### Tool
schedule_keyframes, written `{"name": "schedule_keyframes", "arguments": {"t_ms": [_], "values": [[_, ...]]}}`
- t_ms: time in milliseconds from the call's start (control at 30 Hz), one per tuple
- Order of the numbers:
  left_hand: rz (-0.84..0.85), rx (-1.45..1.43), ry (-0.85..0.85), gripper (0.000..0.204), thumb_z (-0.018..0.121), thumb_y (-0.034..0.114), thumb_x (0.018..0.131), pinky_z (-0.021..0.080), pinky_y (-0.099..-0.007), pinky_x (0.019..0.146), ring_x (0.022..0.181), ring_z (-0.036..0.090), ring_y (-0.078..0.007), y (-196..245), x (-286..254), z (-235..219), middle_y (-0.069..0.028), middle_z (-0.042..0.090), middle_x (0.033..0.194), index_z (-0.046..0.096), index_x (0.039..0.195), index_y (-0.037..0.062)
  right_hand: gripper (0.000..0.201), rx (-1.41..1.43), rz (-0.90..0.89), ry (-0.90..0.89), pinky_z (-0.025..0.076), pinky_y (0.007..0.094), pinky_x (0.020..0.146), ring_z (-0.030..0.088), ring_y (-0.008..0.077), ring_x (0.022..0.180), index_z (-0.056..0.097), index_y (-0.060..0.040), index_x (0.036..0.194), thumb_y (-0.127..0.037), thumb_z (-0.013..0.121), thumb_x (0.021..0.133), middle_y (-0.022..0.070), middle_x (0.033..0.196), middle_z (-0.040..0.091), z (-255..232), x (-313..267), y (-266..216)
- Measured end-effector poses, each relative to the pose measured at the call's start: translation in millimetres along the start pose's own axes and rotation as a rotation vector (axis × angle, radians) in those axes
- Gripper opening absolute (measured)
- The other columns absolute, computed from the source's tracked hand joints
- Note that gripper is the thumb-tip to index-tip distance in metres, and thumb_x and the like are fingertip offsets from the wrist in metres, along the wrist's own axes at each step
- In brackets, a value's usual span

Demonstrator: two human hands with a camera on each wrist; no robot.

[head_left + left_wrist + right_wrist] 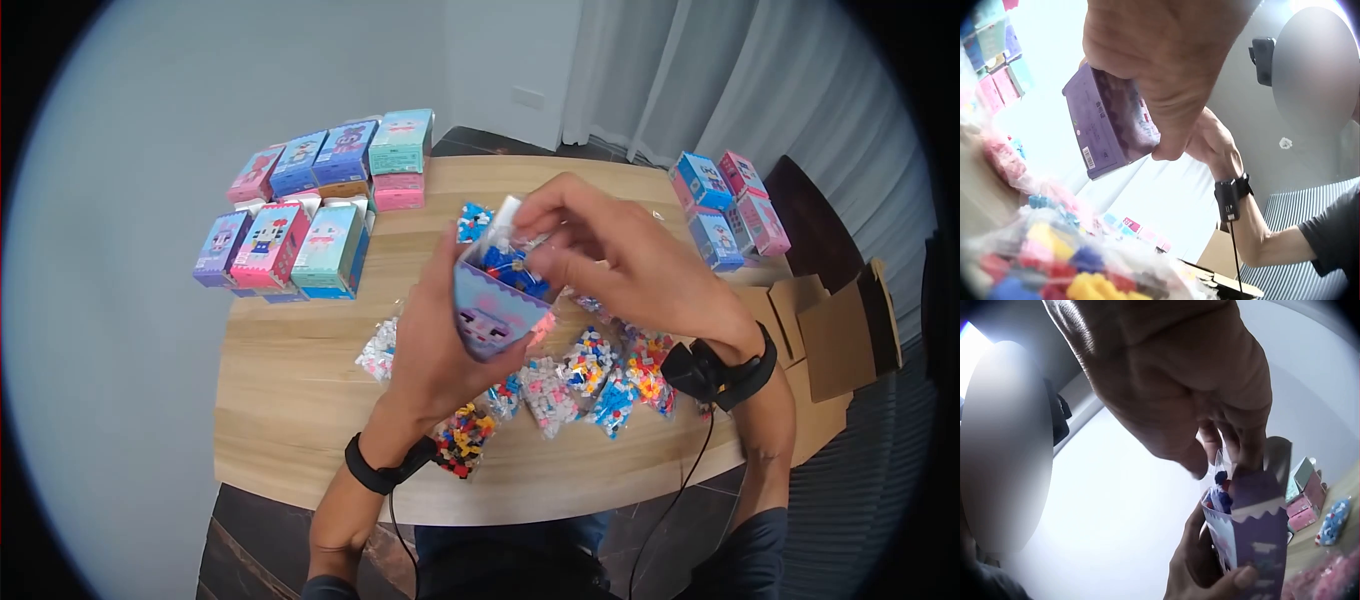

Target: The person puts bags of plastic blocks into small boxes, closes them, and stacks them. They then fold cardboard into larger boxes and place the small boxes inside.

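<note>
My left hand (430, 330) grips a small purple cardboard box (497, 318) with a pixel-style face on its front. The box is tilted, its top open and a white flap (508, 212) standing up. Inside its mouth sits a clear plastic bag of mostly blue building bricks (512, 268), with a few red ones. Curled over that opening, my right hand (635, 255) pinches the upper part of the bag. In the right wrist view the plastic peaks up beside the fingertips (1197, 464), and the lower part of the bag is hidden by the box walls.
Several bags of coloured bricks (550, 395) lie on the wooden table (290, 410) around and below the box. Stacked character boxes (268, 243) stand at the left, more boxes (715, 240) at the back right. An open brown carton (835, 345) is at the right edge.
</note>
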State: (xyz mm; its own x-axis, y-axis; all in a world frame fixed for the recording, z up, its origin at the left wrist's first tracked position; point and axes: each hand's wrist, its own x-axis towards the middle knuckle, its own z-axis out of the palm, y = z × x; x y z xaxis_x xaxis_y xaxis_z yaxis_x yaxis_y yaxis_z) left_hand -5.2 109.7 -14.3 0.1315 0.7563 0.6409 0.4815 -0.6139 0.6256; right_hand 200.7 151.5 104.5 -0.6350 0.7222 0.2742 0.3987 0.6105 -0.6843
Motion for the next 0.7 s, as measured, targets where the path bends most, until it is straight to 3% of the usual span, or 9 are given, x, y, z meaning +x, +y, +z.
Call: {"name": "schedule_keyframes", "arguments": {"t_ms": [67,100,200,267,367,467,533,600,700], "values": [[-0.051,-0.073,0.068,0.12,0.096,0.021,0.066,0.051,-0.0477,0.096,0.116,0.061,-0.0427,-1,1,-4,-0.0246,0.059,0.132,0.024,0.158,-0.0054,0.013,0.02,0.121,0.116,0.054,0.0403,0.084,0.068,0.034,0.096,0.061,-0.0016,0.102,-0.011,0.067,0.095,0.0125,0.101,0.07,-1,-1,5],[-0.007,0.003,0.068,0.121,0.095,0.019,0.068,0.05,-0.045,0.1,0.121,0.06,-0.0362,-2,2,-8,-0.023,0.055,0.137,0.019,0.16,-0.0043,0.011,-0.153,0.072,0.076,0.053,0.0403,0.09,0.066,0.0346,0.105,0.068,-0.0019,0.103,-0.011,0.067,0.096,0.0124,0.109,0.069,-2,-4,6],[0.029,0.078,0.059,0.121,0.093,0.013,0.072,0.048,-0.0408,0.107,0.128,0.056,-0.0289,-2,2,-9,-0.0215,0.046,0.146,0.014,0.161,-0.0033,0.02,-0.309,-0.199,-0.033,0.051,0.0421,0.096,0.062,0.0344,0.114,0.072,-0.0047,0.114,-0.013,0.069,0.096,0.0119,0.124,0.065,6,-15,14],[-0.029,-0.146,0.141,0.118,0.097,0.021,0.068,0.052,-0.0448,0.099,0.121,0.061,-0.039,-7,1,-2,-0.0257,0.054,0.136,0.024,0.158,-0.0032,0.035,-0.231,-0.17,-0.006,0.048,0.0456,0.102,0.058,0.0321,0.125,0.069,-0.008,0.128,-0.017,0.073,0.094,0.0136,0.136,0.06,9,-17,17],[0.047,-0.107,0.165,0.117,0.097,0.019,0.067,0.052,-0.0434,0.1,0.122,0.061,-0.0383,2,2,-3,-0.0257,0.052,0.138,0.025,0.157,-0.0035,0.04,-0.142,-0.16,0.343,0.052,0.0414,0.098,0.06,0.0242,0.127,0.066,-0.0046,0.131,-0.02,0.075,0.095,0.0157,0.139,0.06,27,-18,19],[-0.026,-0.229,0.112,0.12,0.095,0.012,0.072,0.051,-0.0402,0.104,0.129,0.055,-0.0283,1,-3,3,-0.0212,0.041,0.147,0.016,0.161,-0.0009,0.047,0.582,-0.057,0.477,0.055,0.034,0.093,0.061,0.0163,0.124,0.061,-0.0006,0.136,-0.021,0.075,0.097,0.0163,0.136,0.062,45,-12,26],[0.041,-0.133,0.055,0.12,0.095,0.012,0.071,0.052,-0.0397,0.103,0.128,0.056,-0.0285,8,-3,2,-0.0217,0.043,0.146,0.016,0.161,-0.0011,0.047,0.856,0.333,0.252,0.056,0.0292,0.09,0.063,0.0129,0.118,0.059,0.0024,0.138,-0.02,0.073,0.099,0.0153,0.13,0.065,43,-10,20],[0.107,-0.04,-0.001,0.121,0.095,0.012,0.071,0.052,-0.0392,0.103,0.128,0.057,-0.0287,9,-3,4,-0.0222,0.045,0.145,0.016,0.161,-0.0014,0.047,0.612,0.454,0.114,0.056,0.031,0.094,0.065,0.0147,0.115,0.057,0.0015,0.141,-0.017,0.07,0.1,0.0133,0.125,0.067,43,-5,14],[-0.075,-0.171,0.056,0.117,0.094,0.022,0.07,0.054,-0.0456,0.096,0.12,0.062,-0.0416,1,-1,6,-0.0266,0.054,0.137,0.022,0.158,-0.0061,0.045,0.417,-0.06,0.253,0.052,0.034,0.101,0.063,0.0208,0.122,0.054,-0.0004,0.146,-0.017,0.062,0.105,0.0141,0.134,0.065,57,-9,18]]}}
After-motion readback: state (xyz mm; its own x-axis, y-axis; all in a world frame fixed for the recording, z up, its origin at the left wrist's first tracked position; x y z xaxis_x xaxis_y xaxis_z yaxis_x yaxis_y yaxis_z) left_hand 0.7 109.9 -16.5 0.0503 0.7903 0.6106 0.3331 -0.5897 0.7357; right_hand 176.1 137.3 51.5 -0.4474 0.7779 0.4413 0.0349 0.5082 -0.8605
